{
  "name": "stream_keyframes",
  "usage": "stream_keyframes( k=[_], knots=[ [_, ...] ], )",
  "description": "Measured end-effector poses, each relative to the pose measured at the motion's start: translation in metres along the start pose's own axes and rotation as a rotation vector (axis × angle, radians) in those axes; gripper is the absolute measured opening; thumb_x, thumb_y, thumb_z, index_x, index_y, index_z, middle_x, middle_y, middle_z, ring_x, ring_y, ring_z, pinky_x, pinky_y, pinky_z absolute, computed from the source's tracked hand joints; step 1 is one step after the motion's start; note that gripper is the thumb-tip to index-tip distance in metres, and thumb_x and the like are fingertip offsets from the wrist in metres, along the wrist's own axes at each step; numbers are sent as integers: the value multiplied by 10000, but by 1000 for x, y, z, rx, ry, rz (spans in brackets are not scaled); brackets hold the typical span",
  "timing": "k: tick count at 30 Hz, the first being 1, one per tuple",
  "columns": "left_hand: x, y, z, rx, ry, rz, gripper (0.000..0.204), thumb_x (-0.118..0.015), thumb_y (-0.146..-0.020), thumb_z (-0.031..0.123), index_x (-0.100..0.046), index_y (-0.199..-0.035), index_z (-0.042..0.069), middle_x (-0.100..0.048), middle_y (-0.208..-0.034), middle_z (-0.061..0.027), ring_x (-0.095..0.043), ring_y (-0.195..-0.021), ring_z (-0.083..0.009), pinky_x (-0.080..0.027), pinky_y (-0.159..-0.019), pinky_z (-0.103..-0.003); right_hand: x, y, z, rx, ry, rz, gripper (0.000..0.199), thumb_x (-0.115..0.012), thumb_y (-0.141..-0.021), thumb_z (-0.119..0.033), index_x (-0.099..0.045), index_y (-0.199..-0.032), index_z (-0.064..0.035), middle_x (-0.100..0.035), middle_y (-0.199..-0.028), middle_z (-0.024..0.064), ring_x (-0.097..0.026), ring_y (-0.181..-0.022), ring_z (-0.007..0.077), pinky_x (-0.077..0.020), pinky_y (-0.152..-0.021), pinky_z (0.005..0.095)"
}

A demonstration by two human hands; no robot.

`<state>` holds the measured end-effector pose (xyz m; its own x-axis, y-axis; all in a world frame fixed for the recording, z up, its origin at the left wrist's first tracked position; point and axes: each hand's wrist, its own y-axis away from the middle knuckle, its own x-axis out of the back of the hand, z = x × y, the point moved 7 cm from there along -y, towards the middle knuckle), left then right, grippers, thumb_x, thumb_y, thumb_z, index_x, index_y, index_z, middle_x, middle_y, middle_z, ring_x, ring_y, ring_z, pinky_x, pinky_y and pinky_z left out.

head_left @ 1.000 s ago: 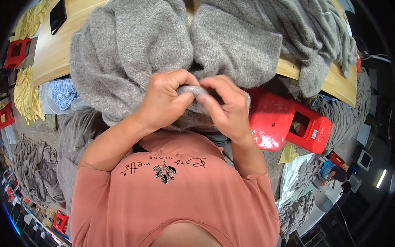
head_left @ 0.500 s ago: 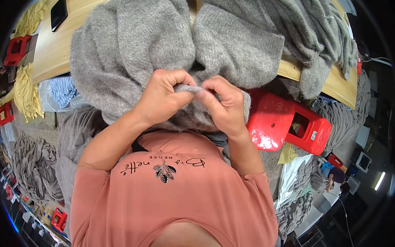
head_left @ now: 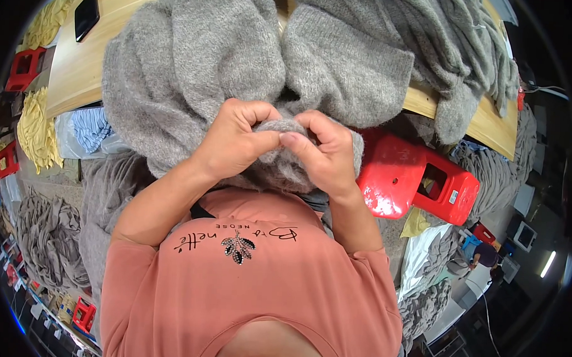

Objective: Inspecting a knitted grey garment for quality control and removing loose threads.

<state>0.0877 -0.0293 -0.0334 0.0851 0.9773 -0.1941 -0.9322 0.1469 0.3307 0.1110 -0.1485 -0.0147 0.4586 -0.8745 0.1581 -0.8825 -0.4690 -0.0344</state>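
Just in front of the person's chest, the left hand (head_left: 234, 142) and the right hand (head_left: 321, 156) are closed side by side on one small fold of a grey knitted garment (head_left: 195, 68), thumbs and fingertips pinching the fabric between them so that the knuckles nearly touch. The garment spills from that pinch up onto the wooden table (head_left: 82, 64), where it lies bunched in thick, fuzzy rolls. It looks soft and limp — likely light for its bulk, stretchy, and apt to sag or snag if pulled by a loose loop; an edge or seam gathered in a full pinch seems the safest hold. More grey knitwear (head_left: 454, 52) lies heaped on the table's right end. A red plastic stool (head_left: 418, 183) lies tipped just beside the right wrist — a dark phone (head_left: 87, 14) rests on the table's far left.
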Motion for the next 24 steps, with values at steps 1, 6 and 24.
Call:
stream_keyframes(
  k=[1,6,24],
  knots=[
    [0,1,3,-11,-72,21,38,-637,-710,23,-607,-702,1,-542,-614,40,-429,-579,-5,-335,-487,-183,2,-1,-4,124,93,-7,50,-586,-788,-33,-560,-773,7,-506,-629,-10,-421,-564,45,-342,-490,205],
    [0,-2,-8,20,-33,6,49,-641,-689,18,-602,-710,-4,-553,-632,21,-448,-585,-15,-339,-485,-186,2,2,7,54,34,51,45,-559,-797,-13,-553,-760,11,-513,-643,10,-439,-567,70,-357,-505,209],
    [19,-15,10,-17,635,236,84,-587,-792,39,-591,-842,-30,-632,-805,-92,-600,-703,-132,-492,-662,-246,-11,51,72,-380,-1083,352,229,-425,-874,-60,-484,-1077,28,-584,-1024,149,-597,-896,248,-495,-783,379]
  ],
)
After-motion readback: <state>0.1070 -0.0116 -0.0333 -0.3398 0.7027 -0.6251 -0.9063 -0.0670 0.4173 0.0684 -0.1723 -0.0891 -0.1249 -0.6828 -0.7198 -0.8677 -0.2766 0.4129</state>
